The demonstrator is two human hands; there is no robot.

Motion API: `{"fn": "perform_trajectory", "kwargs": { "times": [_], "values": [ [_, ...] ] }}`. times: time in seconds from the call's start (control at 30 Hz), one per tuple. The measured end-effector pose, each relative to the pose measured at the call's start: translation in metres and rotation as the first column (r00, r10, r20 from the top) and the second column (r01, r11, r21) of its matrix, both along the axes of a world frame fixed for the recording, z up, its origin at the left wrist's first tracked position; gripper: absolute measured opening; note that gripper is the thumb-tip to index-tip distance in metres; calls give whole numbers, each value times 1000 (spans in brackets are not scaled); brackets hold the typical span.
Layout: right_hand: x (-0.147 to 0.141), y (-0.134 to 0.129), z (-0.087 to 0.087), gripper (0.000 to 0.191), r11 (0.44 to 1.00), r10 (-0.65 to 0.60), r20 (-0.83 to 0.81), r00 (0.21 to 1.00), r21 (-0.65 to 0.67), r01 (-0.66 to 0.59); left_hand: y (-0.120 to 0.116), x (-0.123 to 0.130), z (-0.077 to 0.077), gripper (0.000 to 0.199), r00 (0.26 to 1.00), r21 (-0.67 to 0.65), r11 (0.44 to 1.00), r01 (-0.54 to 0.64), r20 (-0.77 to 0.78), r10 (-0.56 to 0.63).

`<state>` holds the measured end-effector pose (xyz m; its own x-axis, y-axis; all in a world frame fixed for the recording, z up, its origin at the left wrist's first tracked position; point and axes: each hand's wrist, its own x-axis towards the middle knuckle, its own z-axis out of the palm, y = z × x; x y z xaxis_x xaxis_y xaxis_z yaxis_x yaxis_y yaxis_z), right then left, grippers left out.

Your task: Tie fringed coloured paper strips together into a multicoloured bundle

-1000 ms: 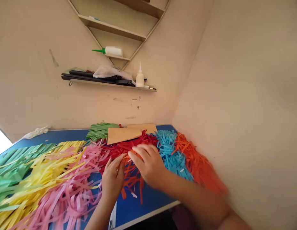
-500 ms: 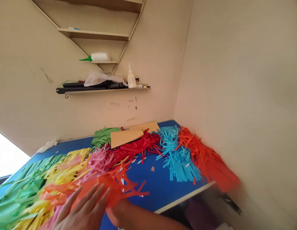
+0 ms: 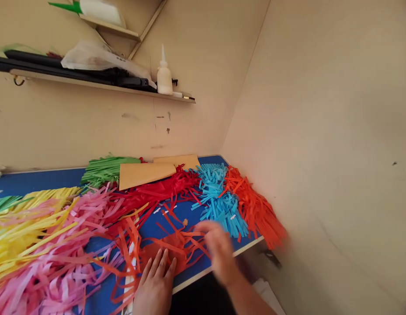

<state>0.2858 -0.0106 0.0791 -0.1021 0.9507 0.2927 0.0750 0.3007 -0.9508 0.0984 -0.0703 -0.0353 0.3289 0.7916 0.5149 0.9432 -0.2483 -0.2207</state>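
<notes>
- Toward seven o'clock, orange fringe (image 3: 172, 243) now lies flat, steadied beneath the left hand's (image 3: 156, 282) spread fingers.
- Near six, right hand (image 3: 220, 252) blurred; cannot tell its grip.

Cnt: 2 hands (image 3: 156, 280) (image 3: 220, 253), 2 separate orange fringe heaps (image 3: 174, 241) (image 3: 257, 212), 2 tan paper pcs (image 3: 145, 175) (image 3: 187, 161); also 2 btls (image 3: 102, 12) (image 3: 164, 81), 2 shelves (image 3: 91, 85) (image 3: 112, 28), 1 plastic bag (image 3: 91, 57), 1 hook (image 3: 18, 82) & 1 blue tbl (image 3: 45, 177) were vis.

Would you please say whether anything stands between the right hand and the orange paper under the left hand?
Nothing visible does: the right hand, blurred, is just right of the orange paper, and the left hand rests on its near side.
</notes>
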Motion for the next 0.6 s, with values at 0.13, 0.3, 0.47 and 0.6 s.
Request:
{"fn": "perform_trajectory", "kwargs": {
  "times": [0.13,0.3,0.47,0.6],
  "values": [
    [-35,-13,-43,51,834,360,653,667,95,-543,-5,6,-5,45,999,13,1000,11,47,-11],
    [8,16,-58,42,915,-400,756,518,365,172,-11,8,-3,56,995,-24,999,-37,90,39],
    [-1,-2,-70,61,805,60,770,636,339,-486,-6,7,13,43,968,-150,989,-11,246,48],
    [-26,3,-82,43,808,229,736,636,220,-546,0,-20,27,39,948,-231,966,-117,264,178]
  ]
}}
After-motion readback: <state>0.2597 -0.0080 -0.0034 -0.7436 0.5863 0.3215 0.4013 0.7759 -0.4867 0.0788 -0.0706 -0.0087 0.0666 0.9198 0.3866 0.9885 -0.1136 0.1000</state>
